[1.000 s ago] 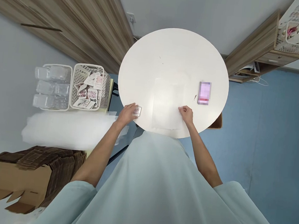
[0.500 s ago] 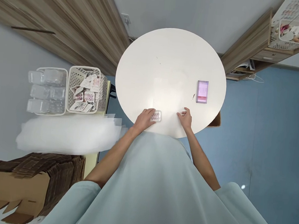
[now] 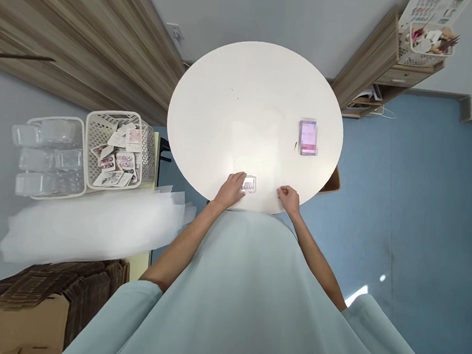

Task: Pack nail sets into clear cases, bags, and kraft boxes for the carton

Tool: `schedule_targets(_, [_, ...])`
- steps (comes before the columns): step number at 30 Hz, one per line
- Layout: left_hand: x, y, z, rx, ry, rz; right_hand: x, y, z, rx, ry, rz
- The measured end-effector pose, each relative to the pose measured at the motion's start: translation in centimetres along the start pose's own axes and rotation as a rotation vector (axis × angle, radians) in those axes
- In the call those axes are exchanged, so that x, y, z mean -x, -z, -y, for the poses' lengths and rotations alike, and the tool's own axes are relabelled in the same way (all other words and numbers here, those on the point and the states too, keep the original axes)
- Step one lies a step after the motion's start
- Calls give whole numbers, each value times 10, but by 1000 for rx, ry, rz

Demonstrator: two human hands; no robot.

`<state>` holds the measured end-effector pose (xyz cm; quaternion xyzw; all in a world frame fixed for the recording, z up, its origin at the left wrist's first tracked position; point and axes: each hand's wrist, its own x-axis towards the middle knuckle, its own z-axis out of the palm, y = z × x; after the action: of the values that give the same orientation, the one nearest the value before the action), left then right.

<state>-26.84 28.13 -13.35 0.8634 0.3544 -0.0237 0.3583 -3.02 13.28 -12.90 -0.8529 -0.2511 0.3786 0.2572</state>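
At the near edge of the white table, my left hand (image 3: 231, 191) grips the left side of a small clear plastic case (image 3: 249, 184). The case lies flat, and a row of small pieces that look like press-on nails shows in its lower part; its upper part looks pale. My right hand (image 3: 289, 199) rests a short way to the right of the case, apart from it. Its fingers are curled in with thumb and forefinger together, and anything between them is too small to make out.
A phone with a lit screen (image 3: 308, 137) lies on the oval table (image 3: 208, 114) to the right. At left stand a basket of nail cards (image 3: 115, 114), a basket of clear boxes (image 3: 52, 198), white sheets (image 3: 91, 227) and folded cardboard (image 3: 12, 320). An open brown box (image 3: 331, 182) sits under the table's right edge.
My right hand's fingers have curled from spread apart to closed. Fewer pieces show in the case, whose upper part now looks pale. The whole view has shifted slightly.
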Motion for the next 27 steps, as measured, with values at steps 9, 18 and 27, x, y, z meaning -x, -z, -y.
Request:
schedule_targets(9, [-1, -3, 6, 50, -30, -47, 22, 0, 39, 100, 216, 53])
schedule_targets(18, [17, -4, -4, 287, 174, -239, 28, -46, 88, 391, 544, 272])
schedule_targets(27, [17, -6, -10, 523, 584, -273, 21, -77, 105, 632, 515, 472])
